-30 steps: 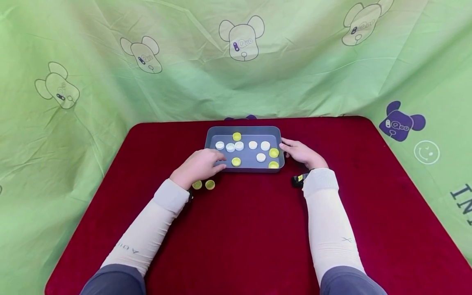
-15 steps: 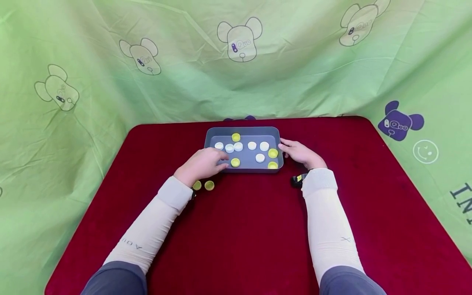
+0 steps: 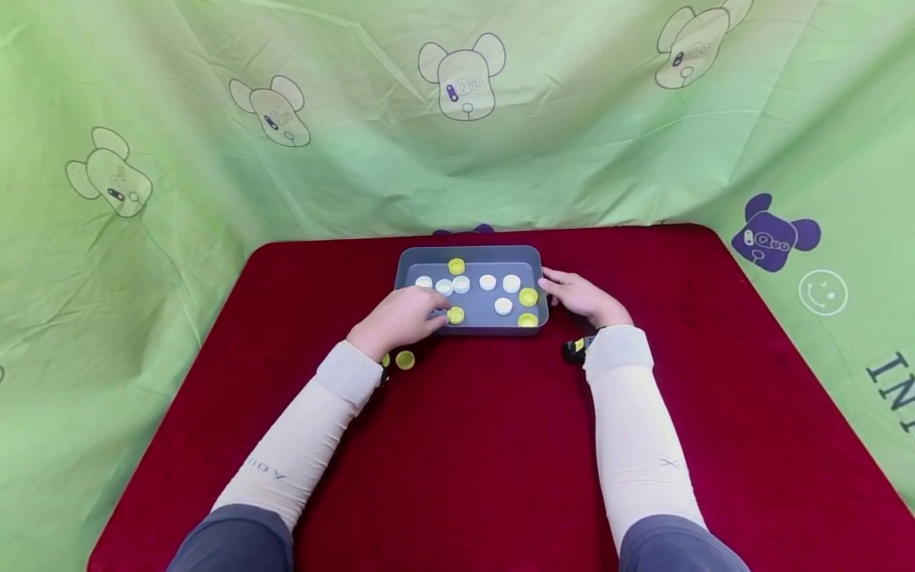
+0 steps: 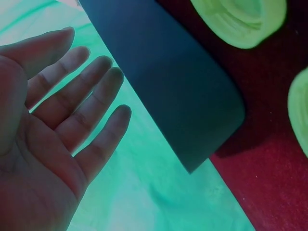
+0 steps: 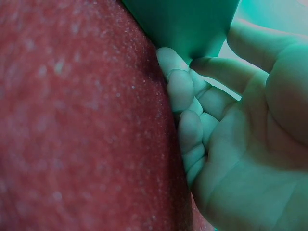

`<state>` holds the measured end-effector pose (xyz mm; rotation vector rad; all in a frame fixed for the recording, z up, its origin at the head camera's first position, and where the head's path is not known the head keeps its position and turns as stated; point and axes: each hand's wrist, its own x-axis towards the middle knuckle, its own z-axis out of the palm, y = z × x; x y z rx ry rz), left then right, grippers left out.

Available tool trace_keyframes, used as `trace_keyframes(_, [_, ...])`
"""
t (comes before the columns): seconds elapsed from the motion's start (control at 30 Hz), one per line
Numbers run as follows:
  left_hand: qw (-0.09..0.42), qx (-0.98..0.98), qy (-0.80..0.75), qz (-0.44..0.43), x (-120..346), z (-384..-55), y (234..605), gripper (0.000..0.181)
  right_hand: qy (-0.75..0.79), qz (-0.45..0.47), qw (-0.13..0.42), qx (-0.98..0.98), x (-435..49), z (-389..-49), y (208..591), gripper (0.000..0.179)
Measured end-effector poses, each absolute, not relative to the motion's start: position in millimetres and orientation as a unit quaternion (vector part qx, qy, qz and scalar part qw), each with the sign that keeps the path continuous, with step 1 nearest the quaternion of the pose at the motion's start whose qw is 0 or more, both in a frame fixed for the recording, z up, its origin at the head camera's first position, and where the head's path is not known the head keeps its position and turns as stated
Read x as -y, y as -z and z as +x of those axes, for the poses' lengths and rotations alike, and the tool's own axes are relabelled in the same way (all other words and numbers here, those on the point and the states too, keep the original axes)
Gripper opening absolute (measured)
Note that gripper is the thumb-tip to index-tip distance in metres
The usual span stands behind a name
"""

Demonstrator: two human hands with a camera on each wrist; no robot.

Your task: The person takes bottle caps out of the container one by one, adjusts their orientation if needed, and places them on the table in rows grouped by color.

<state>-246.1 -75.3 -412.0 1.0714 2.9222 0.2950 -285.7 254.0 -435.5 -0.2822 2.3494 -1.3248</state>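
Observation:
In the head view, a grey tray point(image 3: 493, 329) holds several white bottle caps point(image 3: 511, 284) and several yellow bottle caps. My left hand point(image 3: 403, 318) reaches over the tray's front left side, its fingertips right at a yellow bottle cap point(image 3: 456, 316). The left wrist view shows this hand's fingers point(image 4: 96, 115) spread and slightly bent above the tray wall point(image 4: 178, 86), with nothing between thumb and fingers. My right hand point(image 3: 582, 297) grips the tray's right end. In the right wrist view its thumb and index finger pinch the tray's corner point(image 5: 187, 29), while the other fingers curl against the table.
Two yellow bottle caps lie on the red tablecloth point(image 3: 457, 445) beside my left wrist, one point(image 3: 405, 360) in plain view and the other mostly covered by the wrist. A green printed curtain point(image 3: 357, 183) hangs behind and around the table.
My left hand has moved right, deeper over the tray, from left of the front yellow bottle cap to its edge. The right hand stays on the tray's end.

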Motion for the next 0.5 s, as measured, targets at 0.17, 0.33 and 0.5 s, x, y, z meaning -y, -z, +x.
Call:
trace_keyframes(0.17, [0.008,-0.937,-0.087,0.339,71,-247,410,0.023,0.471,-0.109,0.201,-0.852,-260,-297,454,0.061])
trace_keyframes(0.33, [0.013,-0.937,-0.088,0.338,66,-248,409,0.021,0.472,-0.111,0.192,-0.853,-261,-298,460,0.061])
trace_keyframes(0.5, [0.014,-0.939,-0.086,0.333,64,-252,411,0.022,0.472,-0.113,0.191,-0.853,-261,-297,460,0.06])
